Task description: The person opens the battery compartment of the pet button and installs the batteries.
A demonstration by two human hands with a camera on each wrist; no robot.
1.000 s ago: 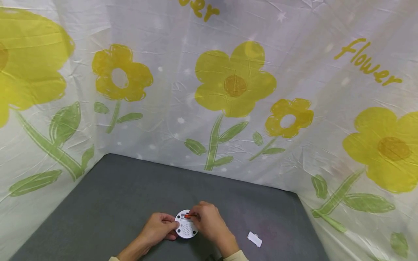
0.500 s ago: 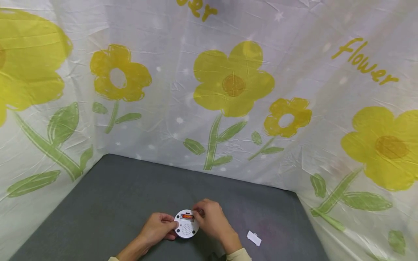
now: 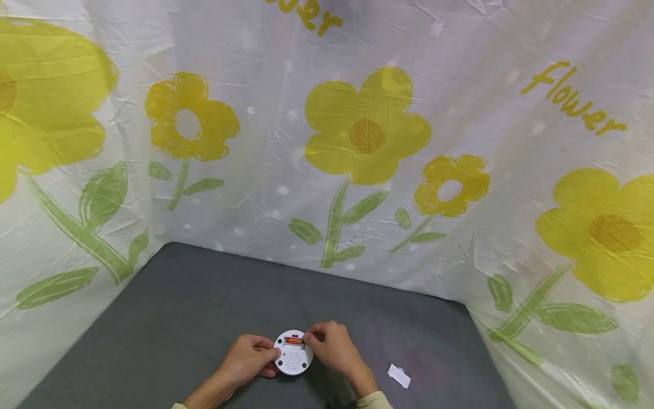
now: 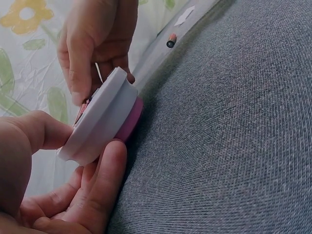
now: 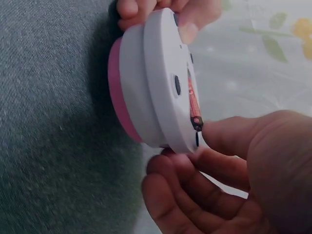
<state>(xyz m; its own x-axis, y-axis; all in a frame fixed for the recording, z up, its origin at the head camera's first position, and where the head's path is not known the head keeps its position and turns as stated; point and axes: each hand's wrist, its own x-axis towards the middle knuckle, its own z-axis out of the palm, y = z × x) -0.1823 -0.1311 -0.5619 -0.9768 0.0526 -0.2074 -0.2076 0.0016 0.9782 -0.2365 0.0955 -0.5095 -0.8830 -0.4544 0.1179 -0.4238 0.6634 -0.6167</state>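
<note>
A round white device (image 3: 293, 362) with small holes, dark feet and a pink part (image 5: 115, 85) below lies between both hands. In its opened slot sits a red-orange battery (image 3: 294, 341). My left hand (image 3: 247, 358) grips the device's left rim, thumb on top and fingers beneath. On the opposite side, my right hand (image 3: 333, 347) has its thumb right at the battery's end and its curled fingers against the rim. A loose battery (image 4: 171, 40) with a dark end lies on the table farther off in the left wrist view.
A small white battery cover (image 3: 399, 375) lies to the right of my right hand on the dark grey tabletop (image 3: 214, 295). Beyond the table hangs a white curtain (image 3: 265, 170) with yellow flowers, enclosing the back and sides.
My right hand had its fingers on the battery over the slot; now the battery lies in the slot, and the hand has shifted right to the device's edge. The left hand keeps its grip.
</note>
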